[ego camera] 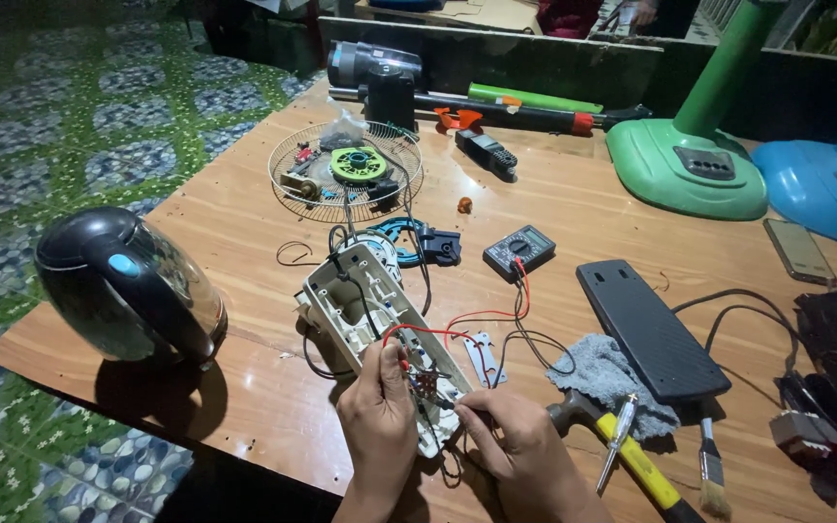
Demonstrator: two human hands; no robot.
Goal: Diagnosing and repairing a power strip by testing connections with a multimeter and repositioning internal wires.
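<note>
Both hands, left (377,402) and right (525,447), grip red (and black) probe tips inside white housing (360,305).

At left of the frame we see a black electric kettle (128,288); upper centre, a wire fan guard (346,172); upper right, a green fan base (687,167); lower right, a yellow-handled hammer (632,457) and a paintbrush (711,470).

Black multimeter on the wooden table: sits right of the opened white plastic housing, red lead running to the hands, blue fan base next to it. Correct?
Not quite. In the head view the black multimeter is right of the opened white plastic housing and its red lead runs toward the hands, but no fan base sits next to it. The blue fan base stands far off at the table's right edge.
</note>
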